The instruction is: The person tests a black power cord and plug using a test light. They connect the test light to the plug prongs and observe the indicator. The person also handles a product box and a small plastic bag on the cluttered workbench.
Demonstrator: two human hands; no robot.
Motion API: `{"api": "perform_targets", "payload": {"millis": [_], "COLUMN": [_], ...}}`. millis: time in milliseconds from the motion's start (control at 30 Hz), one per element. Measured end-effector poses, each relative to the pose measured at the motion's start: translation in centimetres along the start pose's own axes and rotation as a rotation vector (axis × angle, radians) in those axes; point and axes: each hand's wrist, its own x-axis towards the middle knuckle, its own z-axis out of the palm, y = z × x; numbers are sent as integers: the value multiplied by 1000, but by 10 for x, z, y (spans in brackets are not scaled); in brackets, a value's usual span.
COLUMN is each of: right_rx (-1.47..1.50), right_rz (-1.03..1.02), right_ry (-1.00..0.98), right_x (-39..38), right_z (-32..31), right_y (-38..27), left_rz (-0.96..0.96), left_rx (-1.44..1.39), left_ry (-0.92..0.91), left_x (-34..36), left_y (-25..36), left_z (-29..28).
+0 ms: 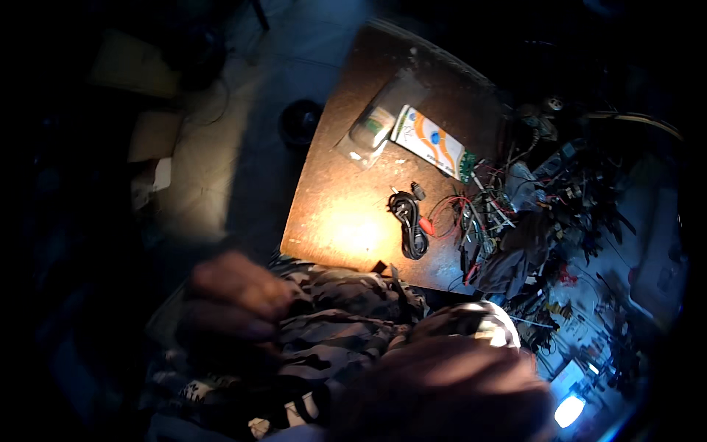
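My left hand (239, 293) is raised over my lap, left of the wooden table's near edge. Its fingers look curled in, though blurred; whatever is in them, if anything, is hidden. Close to the camera, my right hand (453, 383) is a dark blur at the lower edge, and its fingers cannot be made out. Beneath both hands lie camouflage-patterned clothes (339, 331). On the wooden table (324, 188), a coiled black cable (409, 225) is the nearest item, beside a red clip (426, 226). Farther back are a white and orange box (429, 141) and a clear plastic bag (361, 136).
A heap of wires and electronic parts (508, 199) covers the table's right side, with a dark cloth (519, 254) on it. More loose parts (574, 309) lie to the right, near a bright lamp (569, 410). A dark round object (300, 121) stands left of the table.
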Motion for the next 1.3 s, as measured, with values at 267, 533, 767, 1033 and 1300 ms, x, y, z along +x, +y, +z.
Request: {"api": "perform_targets", "payload": {"millis": [267,533,767,1033,1300], "right_rx": [12,-378,-412,-515,-1689], "right_rz": [147,858,1056,1065,562], "right_ry": [239,350,517,589,167], "right_x": [-1,-4,-58,-115,-97], "right_z": [0,-16,-58,-103,-225], "right_y": [56,152,197,181,141], "left_rz": [-48,-334,-825,-882,-745], "left_rx": [-54,457,390,1172,523], "left_ry": [120,-96,355,112,261], "left_x": [-14,-22,-74,-114,-56], "left_y": [-11,-74,-295,-510,-306], "left_z": [-29,-53,-111,-176,-76]}}
